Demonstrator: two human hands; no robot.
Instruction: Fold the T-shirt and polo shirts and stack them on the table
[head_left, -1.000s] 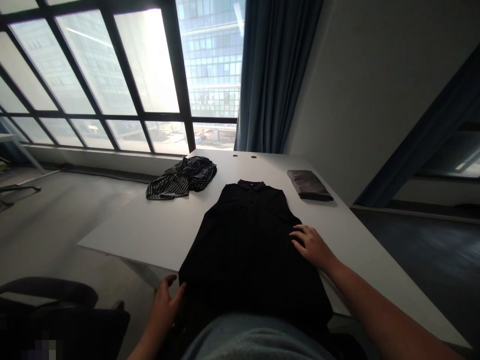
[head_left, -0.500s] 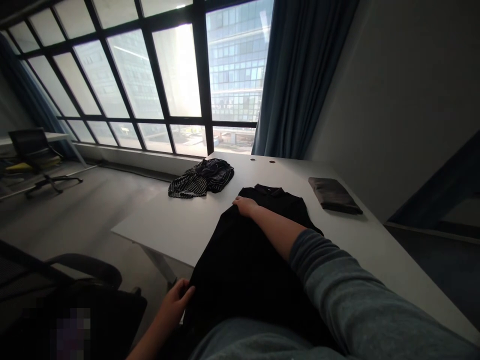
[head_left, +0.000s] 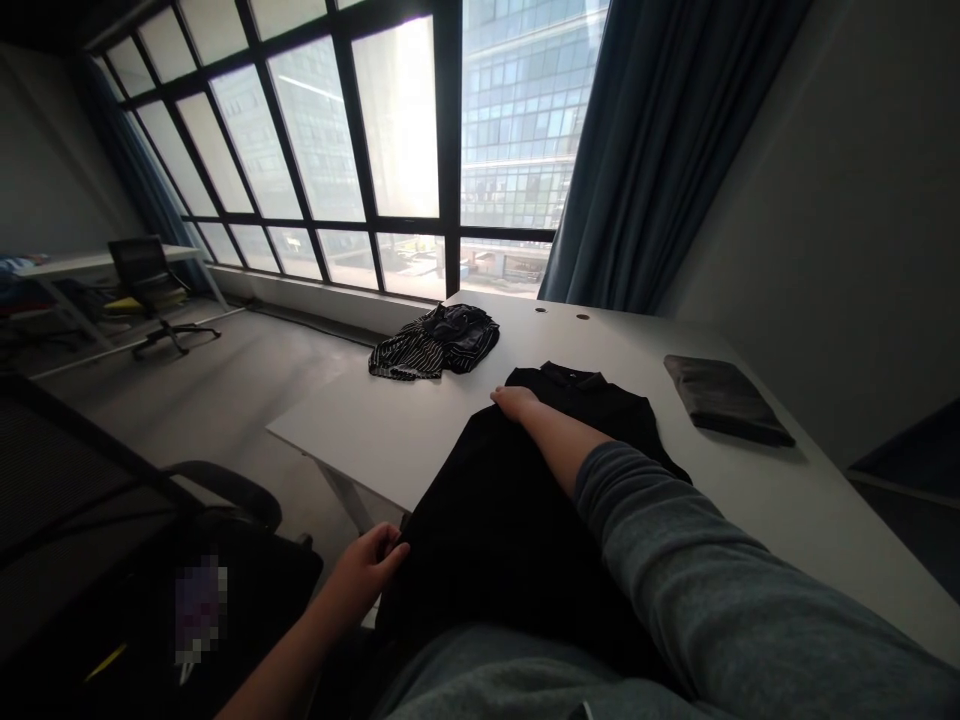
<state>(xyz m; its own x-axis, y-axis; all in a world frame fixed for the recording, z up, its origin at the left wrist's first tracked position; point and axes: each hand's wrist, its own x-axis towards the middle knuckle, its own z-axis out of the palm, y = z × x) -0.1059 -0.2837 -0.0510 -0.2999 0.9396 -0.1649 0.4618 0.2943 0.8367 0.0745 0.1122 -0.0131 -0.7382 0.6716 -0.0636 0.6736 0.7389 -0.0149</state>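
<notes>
- Right hand (head_left: 517,402) swung across since the earlier frame, off the flank of the black sleeveless collared dress (head_left: 619,415) and up to just below its collar (head_left: 570,376), grey sleeve (head_left: 675,570) now stretched right over the cloth!
- Right hand flat and narrow, fingers together, resting on the top edge of the black fabric, no pinch to be seen.
- Left hand (head_left: 364,572) low at the near end, fingers curled in on the dress's edge, seemingly a firm pinch, though part of the grip lost in shadow.
- Dress on the desk, running between both hands, lower part apparently doubled up toward the collar, hard to be sure, black on black.
- Up beyond the right hand and to its left, a bunched black-and-white striped garment (head_left: 435,345), apart from the dress.
- Off to the right of the right hand, a folded dark grey cloth (head_left: 727,400) on the white desk (head_left: 360,430).
- Just left of the left hand, a black office chair (head_left: 232,490), close to the desk's near corner.
- Risk number one: fabric slipping from the left hand's small pinch, with the doubled layer sliding back.
- Risk number two: a skewed fold from uneven pull between the hands, or rucks from the sleeve dragging across the cloth.
</notes>
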